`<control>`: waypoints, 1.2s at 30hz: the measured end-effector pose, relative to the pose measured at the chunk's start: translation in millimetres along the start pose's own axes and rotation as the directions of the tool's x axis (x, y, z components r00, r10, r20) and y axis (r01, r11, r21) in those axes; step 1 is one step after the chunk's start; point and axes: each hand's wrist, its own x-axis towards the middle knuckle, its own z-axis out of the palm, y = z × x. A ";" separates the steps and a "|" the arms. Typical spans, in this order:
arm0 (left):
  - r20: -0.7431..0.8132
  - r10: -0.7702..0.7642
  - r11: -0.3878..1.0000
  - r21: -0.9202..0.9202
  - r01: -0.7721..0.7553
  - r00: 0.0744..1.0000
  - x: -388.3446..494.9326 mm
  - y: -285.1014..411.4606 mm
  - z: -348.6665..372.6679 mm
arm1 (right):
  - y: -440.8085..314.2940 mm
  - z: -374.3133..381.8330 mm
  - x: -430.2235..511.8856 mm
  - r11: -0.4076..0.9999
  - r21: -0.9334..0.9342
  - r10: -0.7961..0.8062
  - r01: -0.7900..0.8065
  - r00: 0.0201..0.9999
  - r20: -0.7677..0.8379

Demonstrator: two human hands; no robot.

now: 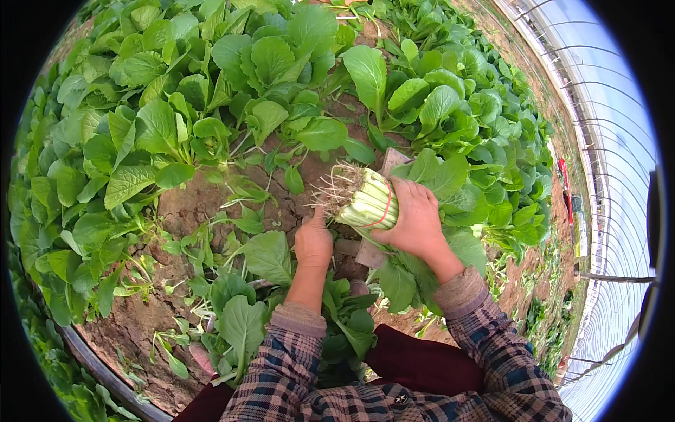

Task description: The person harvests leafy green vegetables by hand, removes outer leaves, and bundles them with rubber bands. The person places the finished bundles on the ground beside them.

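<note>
A bundle of leafy greens (369, 203) with pale stems lies sideways in my right hand (416, 219), roots towards the left and leaves towards the right. A red band (387, 205) goes around its stems, beside my fingers. My left hand (314, 240) is at the lower edge of the roots (337, 192), its index finger pointing up against them; whether it pinches any root is hidden. Behind the bundle and my right hand, parts of a light board (372, 255) show. Loose large leaves (269, 258) lie left of my left wrist.
Dense leafy plants (158, 126) grow at the left and top, and more (474, 121) at the right. Cracked soil (184, 211) shows between them. A dark pipe (105, 372) curves at lower left. A red-handled object (565, 190) lies near the ribbed plastic greenhouse wall (617, 132).
</note>
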 end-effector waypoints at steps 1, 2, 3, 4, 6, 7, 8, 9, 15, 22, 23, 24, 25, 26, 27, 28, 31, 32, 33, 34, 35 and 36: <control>-0.024 0.005 1.000 -0.015 -0.005 1.000 -3.2 -0.4 -4.4 | -0.7 1.1 -0.1 1.000 0.003 -0.010 0.010 1.000 -0.018; -0.009 0.024 0.999 -0.024 -0.024 1.000 -3.1 0.0 -9.1 | -0.2 1.6 -0.4 1.000 0.008 -0.012 0.012 1.000 -0.012; -0.001 0.036 0.999 -0.017 -0.036 0.999 -4.6 0.0 -14.2 | 0.0 2.8 -0.2 1.000 0.005 -0.021 0.021 1.000 -0.021; -0.030 0.063 0.998 -0.012 -0.063 0.998 -6.5 0.2 -18.0 | 0.3 4.8 0.0 1.000 -0.002 -0.031 0.031 0.999 -0.027; 0.041 0.076 0.996 -0.038 -0.075 0.996 -9.4 -1.0 -22.1 | 1.0 8.7 0.6 0.998 -0.048 -0.049 0.046 0.997 -0.051; 0.083 0.075 0.997 -0.037 -0.072 0.994 -8.5 -2.4 -22.2 | 1.8 9.7 1.1 0.996 -0.049 -0.073 0.070 0.995 -0.063; 0.160 0.044 0.998 -0.042 -0.038 0.986 -6.8 -2.4 -19.9 | 2.2 10.8 1.7 0.997 -0.047 -0.066 0.064 0.996 -0.057; 0.172 0.071 0.995 -0.080 -0.058 0.983 -4.5 -2.6 -15.8 | 2.8 11.4 2.0 0.997 -0.042 -0.071 0.068 0.996 -0.056; 0.361 0.179 0.909 -0.416 -0.013 0.915 23.9 6.3 20.4 | 3.5 12.6 3.9 0.994 -0.089 -0.071 0.068 0.997 -0.031; 0.326 0.340 0.865 -0.476 -0.157 0.882 22.5 3.4 33.5 | 1.6 9.2 3.5 0.997 -0.074 -0.019 0.020 1.000 0.011; 0.293 0.255 0.914 -0.383 -0.131 0.921 21.0 -0.7 31.0 | 1.3 9.1 3.6 0.998 -0.069 -0.008 0.009 1.000 0.016; 0.253 0.290 0.913 -0.362 -0.188 0.923 18.7 -2.7 28.9 | 1.1 9.3 3.6 0.998 -0.067 -0.015 0.016 1.000 0.015; 0.188 0.278 0.927 -0.309 -0.212 0.942 16.5 -4.3 26.6 | 1.2 9.4 3.8 0.997 -0.068 -0.025 0.026 1.000 0.014; 0.123 0.269 0.939 -0.253 -0.232 0.955 14.2 -4.8 24.4 | 1.4 9.7 3.8 0.997 -0.068 -0.034 0.035 0.999 0.012; 0.076 0.251 0.943 -0.244 -0.226 0.965 12.5 -5.0 21.9 | 1.6 10.0 4.0 0.997 -0.072 -0.036 0.037 0.999 0.008; 0.028 0.234 0.947 -0.235 -0.221 0.972 11.0 -4.7 19.6 | 1.9 10.5 3.9 0.996 -0.076 -0.038 0.038 0.999 0.003; -0.001 0.202 0.959 -0.203 -0.198 0.979 9.8 -4.4 12.1 | 3.0 11.9 3.6 0.996 -0.078 -0.037 0.037 0.999 -0.007; 0.009 0.178 0.969 -0.174 -0.174 0.984 10.2 -5.0 9.6 | 3.4 12.5 3.6 0.997 -0.060 -0.039 0.038 0.999 -0.011; 0.011 0.193 0.966 -0.179 -0.188 0.981 10.7 -5.5 7.2 | 3.7 13.0 3.4 0.997 -0.069 -0.041 0.040 0.999 -0.016; 0.014 0.189 0.969 -0.167 -0.184 0.982 11.2 -6.2 5.0 | 4.0 13.5 3.3 0.997 -0.061 -0.045 0.044 0.999 -0.020; 0.003 0.184 0.972 -0.152 -0.182 0.983 11.5 -6.6 3.0 | 4.2 13.9 3.3 0.998 -0.035 -0.059 0.058 0.998 -0.029; 0.017 0.174 0.970 -0.174 -0.169 0.985 11.5 -7.1 1.3 | 4.3 14.2 3.1 0.997 -0.051 -0.055 0.053 0.998 -0.027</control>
